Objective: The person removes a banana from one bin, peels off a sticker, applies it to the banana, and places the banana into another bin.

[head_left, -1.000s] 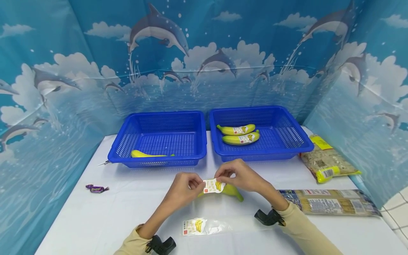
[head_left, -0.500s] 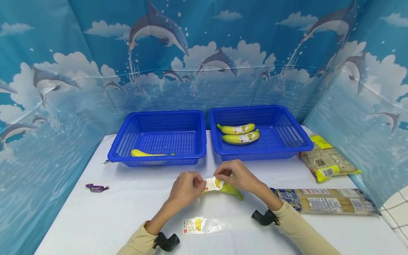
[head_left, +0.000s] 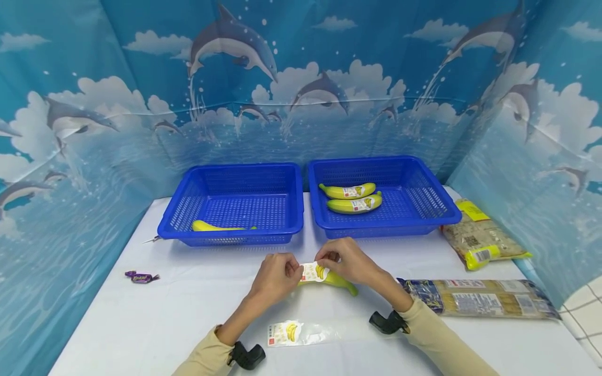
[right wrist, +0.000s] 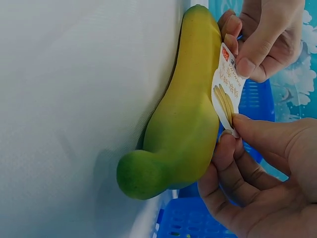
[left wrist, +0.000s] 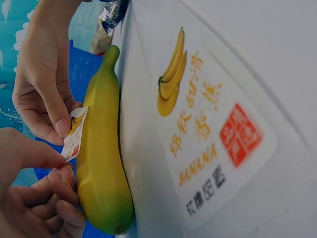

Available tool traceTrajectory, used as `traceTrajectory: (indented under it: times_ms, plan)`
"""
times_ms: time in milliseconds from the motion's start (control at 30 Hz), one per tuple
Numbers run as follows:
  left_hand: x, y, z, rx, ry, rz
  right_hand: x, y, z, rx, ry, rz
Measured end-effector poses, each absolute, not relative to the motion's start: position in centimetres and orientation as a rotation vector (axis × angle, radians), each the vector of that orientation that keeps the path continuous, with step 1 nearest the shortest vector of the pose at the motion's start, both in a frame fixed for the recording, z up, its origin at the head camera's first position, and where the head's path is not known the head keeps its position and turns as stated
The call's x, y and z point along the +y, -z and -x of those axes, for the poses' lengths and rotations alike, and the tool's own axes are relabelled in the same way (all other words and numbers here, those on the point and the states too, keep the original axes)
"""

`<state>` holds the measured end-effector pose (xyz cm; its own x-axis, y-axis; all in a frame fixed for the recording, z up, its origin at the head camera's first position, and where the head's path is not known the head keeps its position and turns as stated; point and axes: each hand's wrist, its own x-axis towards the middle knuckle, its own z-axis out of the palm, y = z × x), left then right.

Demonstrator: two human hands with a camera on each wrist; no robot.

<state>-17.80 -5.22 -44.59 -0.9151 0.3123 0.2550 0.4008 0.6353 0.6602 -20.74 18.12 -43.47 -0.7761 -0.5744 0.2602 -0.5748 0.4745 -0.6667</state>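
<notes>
Both hands pinch a white sticker (head_left: 312, 272) with a banana picture by its opposite ends. My left hand (head_left: 276, 277) has the end with the red square between thumb and fingertips; my right hand (head_left: 347, 262) pinches the end with the picture. Right behind the sticker lies a yellow-green banana (head_left: 338, 281) on the white table. In the left wrist view, the sticker (left wrist: 75, 135) stands at the side of the banana (left wrist: 101, 148), its lower edge at the peel. Whether it sticks there I cannot tell. Other fingers of the right hand (right wrist: 267, 163) rest near the banana.
A clear strip with another banana sticker (head_left: 285, 333) lies in front. Behind stand two blue baskets, the left (head_left: 235, 237) with one banana, the right (head_left: 390, 230) with two labelled bananas. Packaged noodles (head_left: 479, 298), a grain bag (head_left: 484, 235) and a purple candy (head_left: 142, 277) lie at the sides.
The sticker's tilt has shifted slightly while both hands keep pinching it. The left wrist has moved a little right and the right forearm a little left. The banana stays in place.
</notes>
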Motion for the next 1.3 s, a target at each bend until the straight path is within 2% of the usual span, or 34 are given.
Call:
traceTrajectory:
  times_ms: [467,1300]
  plan:
    - [-4.7,44.84,17.71,-2.701,1.088,0.591,17.9,44.05,20.92,-2.703,-1.183,-1.031]
    - [-5.59,45.37,17.9,-2.719,1.267,0.672,18.3,43.87,21.0,-2.741,-1.091,-1.228]
